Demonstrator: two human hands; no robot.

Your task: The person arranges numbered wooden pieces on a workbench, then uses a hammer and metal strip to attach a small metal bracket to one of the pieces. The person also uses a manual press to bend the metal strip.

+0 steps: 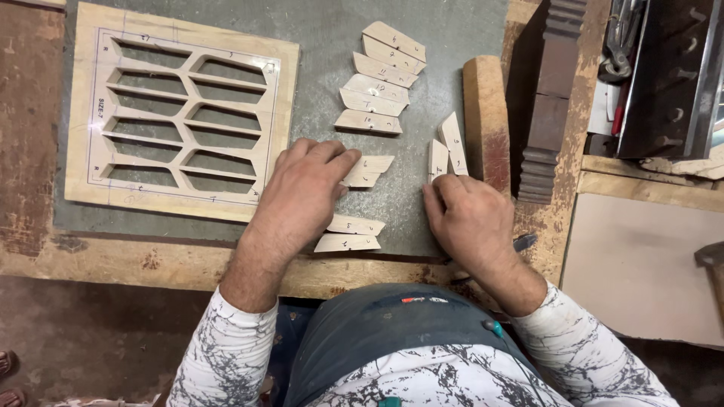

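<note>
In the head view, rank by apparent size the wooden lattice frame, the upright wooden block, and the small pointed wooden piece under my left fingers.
1. Pale wooden lattice frame
2. Upright wooden block
3. Small pointed wooden piece, partly hidden by the left hand

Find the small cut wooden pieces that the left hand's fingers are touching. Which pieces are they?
The pair of pieces under the left hand's fingertips, mid-mat. The stacked column lies farther up; another pair lies nearer the bench edge, below the palm.

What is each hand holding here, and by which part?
Nothing is lifted. The left hand presses its fingertips on the near end of a small wooden cut-out piece lying flat on the grey mat. The right hand touches the lower ends of two upright pieces.
</note>
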